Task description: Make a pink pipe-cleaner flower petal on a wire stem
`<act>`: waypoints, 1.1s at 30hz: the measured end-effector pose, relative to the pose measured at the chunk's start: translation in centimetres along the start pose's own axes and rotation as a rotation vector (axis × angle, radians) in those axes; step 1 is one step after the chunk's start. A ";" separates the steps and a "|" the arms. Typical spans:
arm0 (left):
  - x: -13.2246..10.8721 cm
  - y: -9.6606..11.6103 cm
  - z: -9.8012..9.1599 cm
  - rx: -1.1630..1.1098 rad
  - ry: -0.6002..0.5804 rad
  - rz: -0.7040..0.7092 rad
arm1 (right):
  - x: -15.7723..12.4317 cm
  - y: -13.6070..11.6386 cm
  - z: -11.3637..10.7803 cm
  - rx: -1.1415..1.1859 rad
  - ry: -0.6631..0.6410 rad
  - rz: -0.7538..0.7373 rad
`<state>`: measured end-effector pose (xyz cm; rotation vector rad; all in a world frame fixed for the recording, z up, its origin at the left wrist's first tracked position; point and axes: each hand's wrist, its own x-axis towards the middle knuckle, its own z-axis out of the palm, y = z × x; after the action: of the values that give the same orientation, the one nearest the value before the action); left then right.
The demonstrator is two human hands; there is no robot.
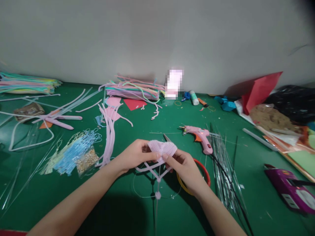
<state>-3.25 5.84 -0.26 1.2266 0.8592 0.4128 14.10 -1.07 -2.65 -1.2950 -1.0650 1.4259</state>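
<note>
Between both hands is a lilac pipe-cleaner piece point(159, 147), fan-like on top, with loose lilac strands trailing below it. My left hand point(141, 154) pinches its left side with the thumb in front. On the other side, my right hand point(180, 165) grips it the same way. Below hangs a thin stem with small lilac knobs point(157, 195) and a fine wire loop. Scissors point(205, 172) with red and yellow handles lie partly hidden under my right hand, the blade tip showing beyond the lilac piece.
A pink glue gun point(200, 136) lies right of centre, its black cord running toward me beside silvery wires point(225, 170). Blue tassels point(78, 150), a bag of gold beads point(87, 160) and lilac pipe cleaners point(108, 141) lie left. A purple device point(292, 190) sits far right.
</note>
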 end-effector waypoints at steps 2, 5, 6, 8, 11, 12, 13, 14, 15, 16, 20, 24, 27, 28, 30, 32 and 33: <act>0.0 0.0 0.1 0.005 0.011 -0.007 | 0.0 0.0 0.0 0.020 -0.006 0.001; 0.0 0.0 0.2 0.009 0.027 -0.018 | 0.0 0.0 0.1 0.047 -0.005 0.000; 0.0 0.0 0.3 0.007 0.029 -0.018 | 0.0 0.0 0.1 0.051 0.000 0.002; 0.0 0.0 0.2 0.004 0.033 -0.022 | 0.1 0.0 0.1 0.055 0.012 0.007; 0.0 -0.1 0.1 0.015 -0.006 -0.046 | 0.2 0.1 0.1 0.053 0.018 0.006; 0.0 -0.1 0.0 0.020 -0.026 -0.052 | 0.2 0.2 0.1 0.055 0.019 0.004; 0.0 -0.1 0.0 0.026 -0.044 -0.054 | 0.2 0.2 0.1 0.056 0.020 0.002; 0.0 -0.2 0.0 0.029 -0.055 -0.053 | 0.2 0.3 0.1 0.055 0.023 0.002; 0.0 -0.2 0.0 0.031 -0.060 -0.049 | 0.2 0.3 0.0 0.053 0.026 0.002; 0.0 -0.1 0.0 0.031 -0.059 -0.043 | 0.2 0.4 0.0 0.049 0.028 0.003; 0.0 0.0 0.1 0.018 -0.057 -0.026 | 0.1 0.2 0.1 0.026 0.029 0.001; 0.1 0.1 0.0 -0.011 0.001 -0.024 | 0.2 -0.3 0.1 0.049 0.081 -0.009; 0.1 0.1 -0.1 -0.020 0.040 -0.064 | 0.3 -0.8 -0.5 -0.046 0.192 -0.076; 0.1 0.1 -0.2 -0.027 0.049 -0.076 | 0.3 -1.0 -0.9 -0.127 0.241 -0.098; 0.1 0.0 -0.3 -0.063 0.052 -0.094 | -0.1 -1.4 -2.1 -0.342 0.321 -0.100; 0.2 0.0 -0.4 -0.117 0.046 -0.105 | -1.0 -1.7 -3.5 -0.603 0.344 -0.054; 0.2 -0.1 -0.4 -0.140 0.041 -0.109 | -1.5 -1.8 -4.3 -0.769 0.342 -0.046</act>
<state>-3.46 6.25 -0.46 1.0407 0.9124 0.4039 18.57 -2.09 -0.95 -1.9462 -1.4471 0.7128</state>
